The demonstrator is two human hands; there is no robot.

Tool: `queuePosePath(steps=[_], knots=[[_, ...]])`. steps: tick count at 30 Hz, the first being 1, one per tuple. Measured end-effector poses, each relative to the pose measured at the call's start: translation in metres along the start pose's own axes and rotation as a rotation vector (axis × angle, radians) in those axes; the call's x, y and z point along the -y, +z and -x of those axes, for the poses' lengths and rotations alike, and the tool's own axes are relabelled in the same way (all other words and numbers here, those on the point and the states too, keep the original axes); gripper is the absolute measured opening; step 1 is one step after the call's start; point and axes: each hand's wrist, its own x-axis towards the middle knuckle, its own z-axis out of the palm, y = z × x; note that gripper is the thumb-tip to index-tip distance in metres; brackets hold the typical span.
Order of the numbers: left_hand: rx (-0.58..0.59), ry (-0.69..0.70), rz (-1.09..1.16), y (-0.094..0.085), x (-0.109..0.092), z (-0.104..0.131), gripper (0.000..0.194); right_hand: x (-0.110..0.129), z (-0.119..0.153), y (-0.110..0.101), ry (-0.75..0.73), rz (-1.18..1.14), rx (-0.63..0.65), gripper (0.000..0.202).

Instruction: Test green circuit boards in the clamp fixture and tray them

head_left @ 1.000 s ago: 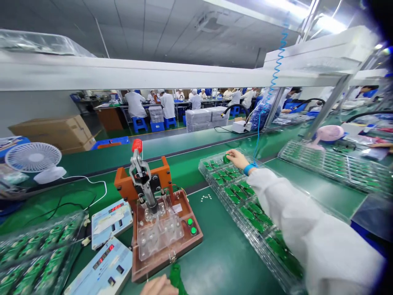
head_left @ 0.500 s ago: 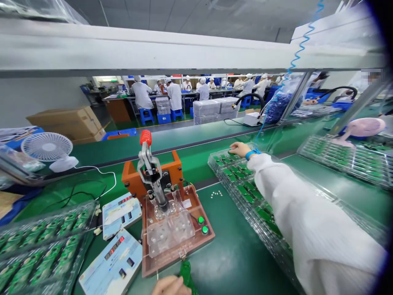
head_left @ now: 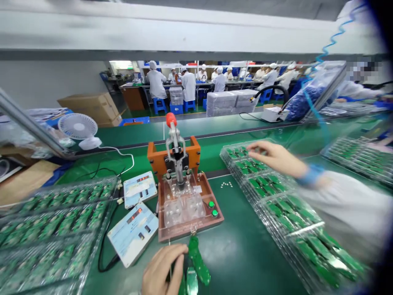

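Observation:
My right hand (head_left: 273,157), a blue band at its wrist, is over the far part of a clear plastic tray (head_left: 245,186) holding rows of green circuit boards. Its fingers are stretched out and apart, slightly blurred, with nothing visible in them. At the bottom edge, my left hand (head_left: 164,268) is curled, a green circuit board (head_left: 182,284) partly showing under its thumb. Beside it, another circuit board (head_left: 199,262) lies on the bench in front of the fixture (head_left: 192,231). This brown-framed fixture has clear plates and a red-tipped toggle clamp (head_left: 176,151).
Two light-blue meter boxes (head_left: 133,237) with red digits stand left of the fixture. Further left are more trays of boards (head_left: 55,221) and a white fan (head_left: 78,129). Small white bits (head_left: 226,184) lie between fixture and right tray. A shelf beam (head_left: 184,37) crosses overhead.
My right hand has drawn back from the far boards and its fingers have opened. My left hand has come further into view beside the boards. The whole view has shifted.

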Motion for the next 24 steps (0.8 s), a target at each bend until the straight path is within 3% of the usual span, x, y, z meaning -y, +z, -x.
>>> queuePosePath(steps=[4, 7, 8, 9, 12, 15, 18, 24], knots=[[0.000, -0.031, -0.015, -0.010, 0.002, -0.006, 0.017, 0.077, 0.117, 0.003, -0.186, -0.171, 0.357, 0.027], [0.034, -0.014, -0.015, -0.009, 0.004, -0.010, 0.016, 0.117, 0.178, 0.041, -0.225, -0.330, 0.685, 0.021], [0.071, -0.009, -0.013, -0.010, 0.005, -0.010, 0.015, 0.125, 0.190, 0.060, -0.239, -0.383, 0.720, 0.020], [0.118, -0.003, -0.009, -0.010, 0.007, -0.009, 0.015, 0.130, 0.198, 0.080, -0.260, -0.428, 0.700, 0.017], [0.261, 0.019, 0.004, -0.015, 0.010, 0.001, 0.013, 0.135, 0.206, 0.138, -0.274, -0.459, 0.408, 0.018], [0.331, 0.053, -0.010, -0.023, 0.011, 0.018, 0.007, 0.135, 0.202, 0.177, -0.290, -0.389, 0.139, 0.020], [0.369, 0.077, -0.079, -0.029, 0.009, 0.034, 0.013, 0.139, 0.196, 0.192, -0.331, -0.304, 0.056, 0.020], [0.382, 0.084, -0.176, -0.033, 0.012, 0.047, 0.024, 0.151, 0.193, 0.194, -0.393, -0.196, 0.139, 0.015]])
